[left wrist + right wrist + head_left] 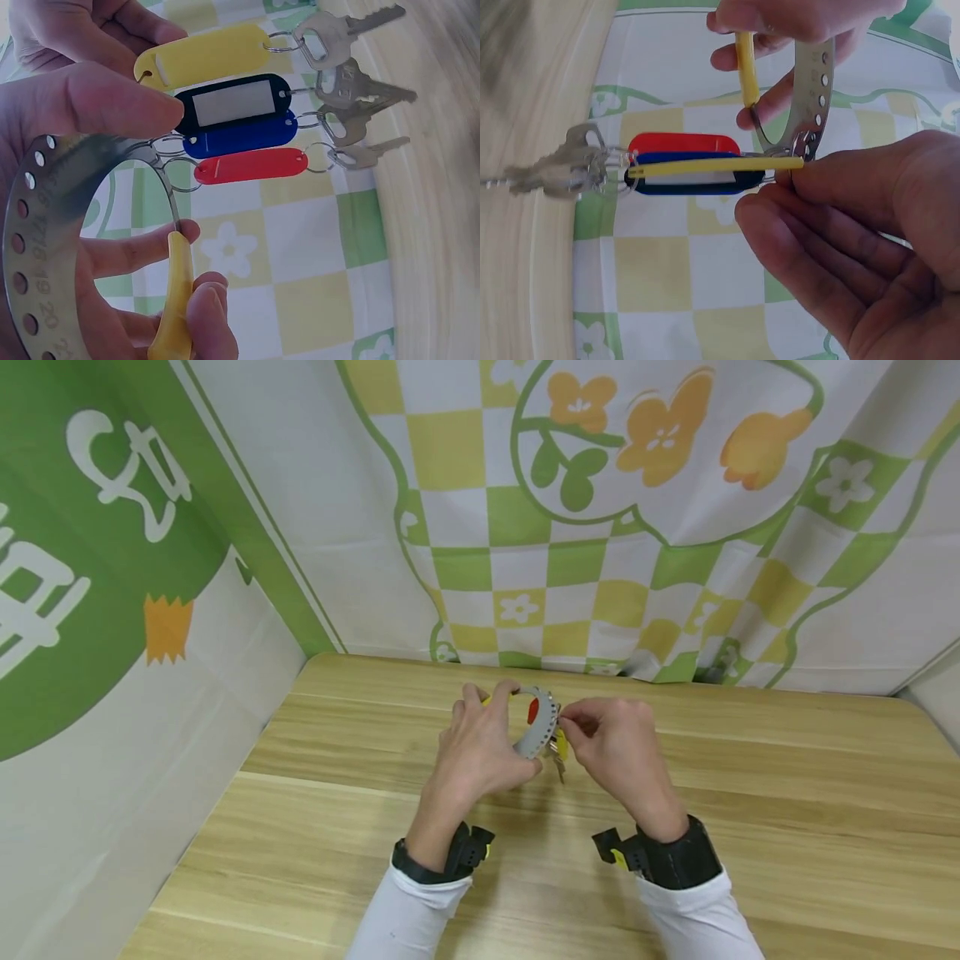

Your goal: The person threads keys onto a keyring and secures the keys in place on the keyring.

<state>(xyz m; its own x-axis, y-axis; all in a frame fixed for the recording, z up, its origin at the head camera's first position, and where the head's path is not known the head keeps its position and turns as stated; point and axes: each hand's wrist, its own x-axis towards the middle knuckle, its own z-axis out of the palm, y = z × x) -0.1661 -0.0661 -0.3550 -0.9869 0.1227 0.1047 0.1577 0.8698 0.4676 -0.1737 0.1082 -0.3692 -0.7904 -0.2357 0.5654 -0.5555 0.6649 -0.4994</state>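
My left hand [480, 747] grips a curved metal key ring holder [49, 217] with numbered holes along its band and a yellow handle [174, 292]. From the holder's ring hang a red key tag [251, 166], a blue key tag [247, 136] and a black key tag [234, 103] with a white label. A yellow key tag [210, 54] lies beside them. Each tag carries a silver key [330, 41] on a small ring. My right hand [618, 756] pinches the yellow tag's end at the holder's band; its fingertips partly hide whether that tag's ring is hooked on.
Under both hands lies a wood-grain table [315, 827]. A patterned curtain [525, 560] in green, yellow and white hangs along its back edge. On the left stands a green and white printed sheet [225, 635].
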